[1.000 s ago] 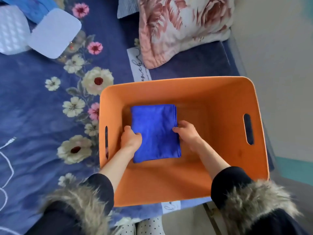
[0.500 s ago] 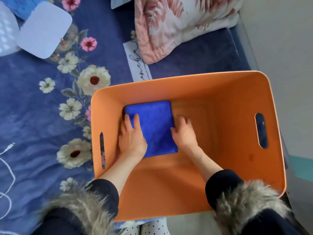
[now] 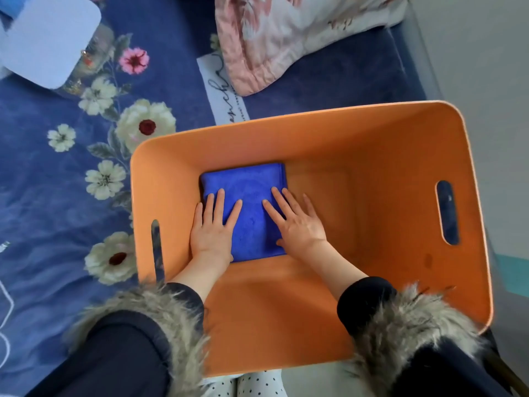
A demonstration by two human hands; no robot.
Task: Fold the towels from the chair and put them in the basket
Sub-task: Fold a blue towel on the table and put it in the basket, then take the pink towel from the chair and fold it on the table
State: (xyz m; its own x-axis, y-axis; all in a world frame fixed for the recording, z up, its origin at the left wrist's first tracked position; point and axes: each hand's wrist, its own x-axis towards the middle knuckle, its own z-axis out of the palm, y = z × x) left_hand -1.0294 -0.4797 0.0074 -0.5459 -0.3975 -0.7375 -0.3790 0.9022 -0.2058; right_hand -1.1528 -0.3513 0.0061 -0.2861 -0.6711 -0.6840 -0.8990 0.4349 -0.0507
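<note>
A folded blue towel [image 3: 252,196] lies flat on the bottom of the orange basket [image 3: 400,156], against its left wall. My left hand [image 3: 213,227] rests flat on the towel's left part with straight, spread fingers. My right hand [image 3: 294,222] presses flat on the towel's right edge, its fingers spread too. The chair is out of view.
The basket stands on a bed with a dark blue floral cover [image 3: 71,181]. A pink floral pillow [image 3: 286,35] lies behind the basket. A pale blue flat object [image 3: 48,38] sits at the top left. A white cable [image 3: 5,310] runs along the left edge. A grey wall is on the right.
Both hands went from gripping the towel's sides to lying flat on top of it. The towel now sits lower and nearer the basket's left wall.
</note>
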